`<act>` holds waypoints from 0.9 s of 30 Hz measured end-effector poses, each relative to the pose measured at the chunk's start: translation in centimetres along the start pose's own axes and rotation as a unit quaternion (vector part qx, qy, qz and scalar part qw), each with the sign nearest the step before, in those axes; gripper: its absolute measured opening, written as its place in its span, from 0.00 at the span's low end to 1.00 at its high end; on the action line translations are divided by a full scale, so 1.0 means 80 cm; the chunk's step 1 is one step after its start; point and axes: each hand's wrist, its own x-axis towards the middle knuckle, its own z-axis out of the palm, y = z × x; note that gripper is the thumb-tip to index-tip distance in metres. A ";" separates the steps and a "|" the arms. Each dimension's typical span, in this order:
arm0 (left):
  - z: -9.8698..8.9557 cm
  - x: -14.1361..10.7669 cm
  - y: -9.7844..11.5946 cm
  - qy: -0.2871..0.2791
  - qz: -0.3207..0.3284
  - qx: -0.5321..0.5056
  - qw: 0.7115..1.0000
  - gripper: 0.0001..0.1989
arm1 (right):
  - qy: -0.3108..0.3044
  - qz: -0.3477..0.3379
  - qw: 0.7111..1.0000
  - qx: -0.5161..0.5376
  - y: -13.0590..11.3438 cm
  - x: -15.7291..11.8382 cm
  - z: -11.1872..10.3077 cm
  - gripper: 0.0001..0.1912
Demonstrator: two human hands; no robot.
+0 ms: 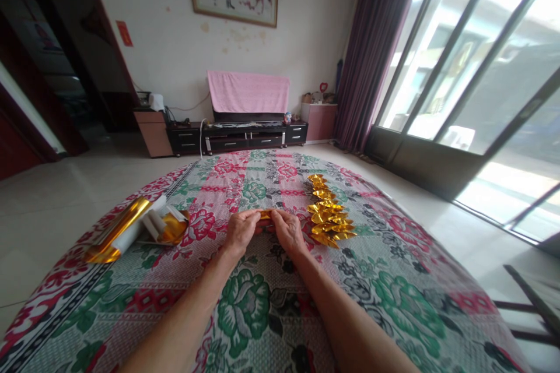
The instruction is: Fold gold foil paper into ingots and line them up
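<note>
Between my two hands, above the middle of the cloth, is a small piece of gold foil paper (265,215). My left hand (242,232) pinches its left end, and my right hand (289,229) pinches the right end. Fingers cover most of the piece, so its folded shape is hard to make out. To the right of my right hand lies a row of folded gold foil pieces (331,215) with pointed ends. Over on the left, curled sheets of gold foil paper (126,227) with white backs rest beside a smaller stack of foil paper (168,226).
A flowered cloth (245,303) covers the round table under my arms. Beyond it stands a low black cabinet (245,139) with a pink towel (248,92) draped over something on it. Dark chair parts (531,303) show at the right, near the glass doors (464,70).
</note>
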 end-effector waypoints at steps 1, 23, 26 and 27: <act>0.000 -0.001 0.001 -0.003 0.001 0.002 1.000 0.14 | 0.001 -0.001 1.000 -0.001 -0.001 0.000 0.000 0.19; -0.003 0.006 -0.015 0.003 0.051 0.063 0.997 0.14 | 0.043 -0.011 0.996 -0.075 0.002 0.000 0.003 0.19; -0.003 0.005 -0.014 0.005 0.050 0.069 0.996 0.14 | 0.046 -0.015 0.995 -0.082 0.002 0.001 0.003 0.19; -0.002 0.004 -0.013 0.006 0.048 0.066 0.997 0.14 | 0.046 -0.015 0.995 -0.083 0.003 0.001 0.003 0.19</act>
